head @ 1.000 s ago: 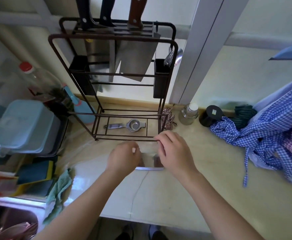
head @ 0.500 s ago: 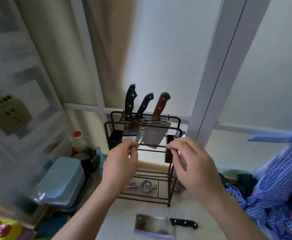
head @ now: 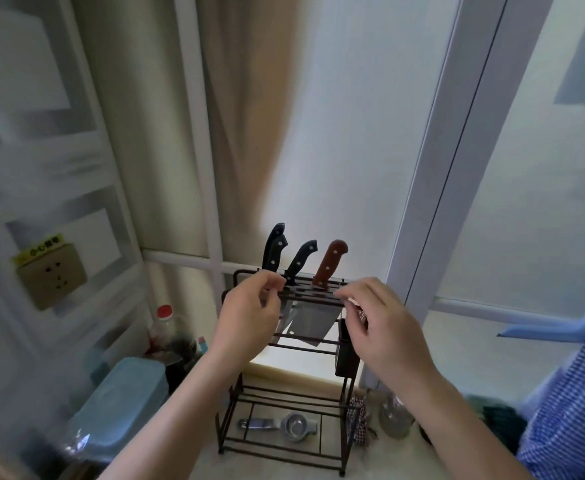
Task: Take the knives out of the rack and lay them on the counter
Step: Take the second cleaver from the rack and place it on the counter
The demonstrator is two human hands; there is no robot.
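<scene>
- While both hands were raised at the dark wire knife rack [head: 286, 407], the left hand [head: 249, 317] hovered loosely open, empty, beside the black-handled knives [head: 274, 247].
- Open air lay above the brown-handled cleaver [head: 329, 261], which stood slotted in the rack.
- Right hand [head: 384, 327] hovered unclenched, empty, at the rack's right edge.
- Compared with half a second earlier, both hands sat higher, nearer the handles.

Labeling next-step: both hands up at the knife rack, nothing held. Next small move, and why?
Probably close the left hand on the nearest black knife handle and lift. Both hands are empty, the right hand hovers at the rack, and knives stand in its top slots.
</scene>
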